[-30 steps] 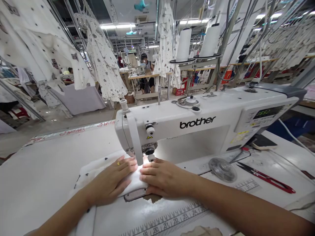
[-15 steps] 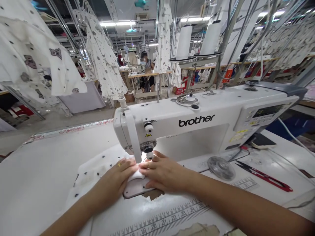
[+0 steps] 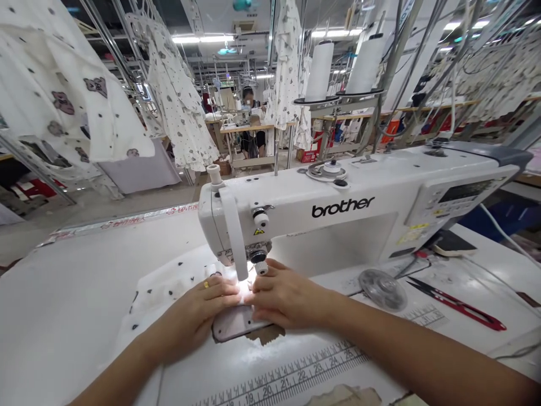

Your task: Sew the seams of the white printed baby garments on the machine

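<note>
Left hand and right hand flat on dotted white fabric at Brother sewing machine.
Fingers spread either side of presser foot, pressing cloth, not gripping (gold ring on left hand).

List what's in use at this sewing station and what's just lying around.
In use: left hand, right hand, white printed fabric, Brother sewing machine.

Lying about: red-handled thread snips, clear plastic disc, hanging printed garments.
</note>
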`<state>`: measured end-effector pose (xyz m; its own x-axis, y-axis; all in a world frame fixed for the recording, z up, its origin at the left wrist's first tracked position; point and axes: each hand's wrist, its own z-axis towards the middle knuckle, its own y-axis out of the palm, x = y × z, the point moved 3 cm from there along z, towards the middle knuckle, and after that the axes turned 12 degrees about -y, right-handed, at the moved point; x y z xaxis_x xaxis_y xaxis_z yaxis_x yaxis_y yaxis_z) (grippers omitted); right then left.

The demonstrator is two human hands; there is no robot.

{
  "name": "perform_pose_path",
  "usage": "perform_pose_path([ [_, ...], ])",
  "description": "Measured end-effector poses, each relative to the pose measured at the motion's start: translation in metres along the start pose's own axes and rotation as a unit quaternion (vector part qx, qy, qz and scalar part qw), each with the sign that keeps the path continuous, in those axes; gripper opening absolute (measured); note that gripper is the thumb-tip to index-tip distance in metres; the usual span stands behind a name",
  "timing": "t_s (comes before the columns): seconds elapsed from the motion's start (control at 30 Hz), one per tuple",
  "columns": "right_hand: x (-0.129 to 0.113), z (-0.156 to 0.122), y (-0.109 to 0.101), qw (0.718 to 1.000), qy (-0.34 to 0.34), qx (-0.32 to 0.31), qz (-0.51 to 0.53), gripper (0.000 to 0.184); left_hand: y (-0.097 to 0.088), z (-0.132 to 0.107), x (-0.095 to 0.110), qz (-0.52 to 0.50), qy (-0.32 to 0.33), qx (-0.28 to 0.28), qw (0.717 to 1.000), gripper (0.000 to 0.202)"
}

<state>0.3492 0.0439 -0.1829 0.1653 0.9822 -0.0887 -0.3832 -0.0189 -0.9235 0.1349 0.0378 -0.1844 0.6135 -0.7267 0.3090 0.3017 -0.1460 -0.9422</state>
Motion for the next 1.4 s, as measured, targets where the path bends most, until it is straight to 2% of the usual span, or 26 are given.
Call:
perform_pose_path([
  [0.1, 0.001, -0.001, 0.002, 1.000, 0.012, -0.011, 0.004, 0.021, 0.001, 0.000, 0.000, -0.015, -0.031, 0.014, 0.999, 0.040],
  [0.23, 0.006, -0.001, 0.008, 0.998, 0.056, 0.021, -0.008, 0.025, 0.006, 0.003, 0.001, 0.003, -0.079, 0.045, 0.996, 0.027],
  [0.37, 0.007, 0.003, 0.016, 0.994, 0.094, 0.044, -0.035, 0.030, 0.011, 0.008, 0.002, 0.027, -0.069, 0.091, 0.993, 0.018],
  [0.47, 0.006, 0.010, 0.022, 0.991, 0.105, 0.035, -0.069, 0.023, 0.012, 0.010, 0.003, 0.030, -0.059, 0.114, 0.991, 0.014],
  [0.57, 0.005, 0.015, 0.024, 0.987, 0.082, 0.039, -0.136, 0.020, 0.012, 0.013, 0.004, 0.031, -0.061, 0.129, 0.989, 0.011],
  [0.7, -0.001, 0.017, 0.020, 0.966, 0.003, 0.076, -0.247, 0.022, 0.011, 0.016, 0.006, 0.043, -0.049, 0.165, 0.984, 0.012],
  [0.8, -0.006, 0.016, 0.017, 0.959, -0.060, 0.056, -0.272, 0.021, 0.008, 0.015, 0.008, 0.073, -0.011, 0.199, 0.977, 0.018],
  [0.9, -0.007, 0.013, 0.014, 0.974, -0.077, 0.022, -0.211, 0.021, 0.007, 0.012, 0.008, 0.074, 0.018, 0.163, 0.984, 0.021],
  [1.03, -0.001, 0.003, 0.006, 0.997, -0.011, 0.025, -0.079, 0.021, 0.005, 0.005, 0.006, 0.035, 0.018, 0.082, 0.996, 0.031],
  [1.1, -0.001, 0.000, 0.003, 0.999, -0.007, 0.009, -0.050, 0.022, 0.005, 0.004, 0.004, 0.037, 0.023, 0.057, 0.997, 0.035],
  [1.23, -0.004, -0.001, 0.000, 0.999, -0.005, -0.012, -0.037, 0.023, 0.006, 0.003, 0.000, 0.057, 0.045, 0.051, 0.996, 0.037],
  [1.4, -0.006, 0.002, 0.003, 0.998, 0.043, -0.024, -0.050, 0.020, 0.011, 0.004, -0.012, 0.049, 0.047, 0.058, 0.996, 0.037],
])
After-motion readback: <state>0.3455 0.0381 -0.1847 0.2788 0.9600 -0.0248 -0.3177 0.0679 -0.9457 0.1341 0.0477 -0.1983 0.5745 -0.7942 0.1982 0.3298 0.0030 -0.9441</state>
